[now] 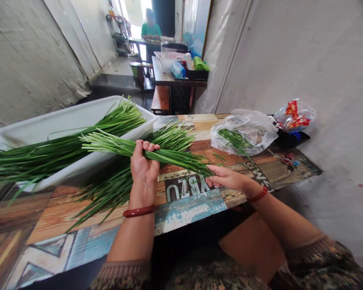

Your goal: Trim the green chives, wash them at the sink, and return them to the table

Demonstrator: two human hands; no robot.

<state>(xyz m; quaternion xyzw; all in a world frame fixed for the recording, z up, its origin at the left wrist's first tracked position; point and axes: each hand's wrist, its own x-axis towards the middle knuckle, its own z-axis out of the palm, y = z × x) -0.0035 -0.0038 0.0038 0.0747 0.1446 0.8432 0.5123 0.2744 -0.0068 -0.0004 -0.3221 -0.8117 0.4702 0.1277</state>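
Note:
My left hand (145, 163) is wrapped round the middle of a bunch of garlic chives (175, 158), raised over the table. Its pale stem ends point left and the green leaf tips point right. At those tips, my right hand (225, 177) has its thumb and fingers closed on the leaf ends. Beneath the held bunch lies a pile of chives (109, 193) on the table. More chives (121, 121) rest in a long white plastic tub (78, 114) on the left, their leaves hanging over its near rim.
A clear plastic bag (260, 129) with green scraps in it lies on the patterned table (196, 201), right of my hands. Behind it sits a red-printed clear package (295, 114). Small red and blue items (290, 160) are near the right end. A person (151, 30) sits far back.

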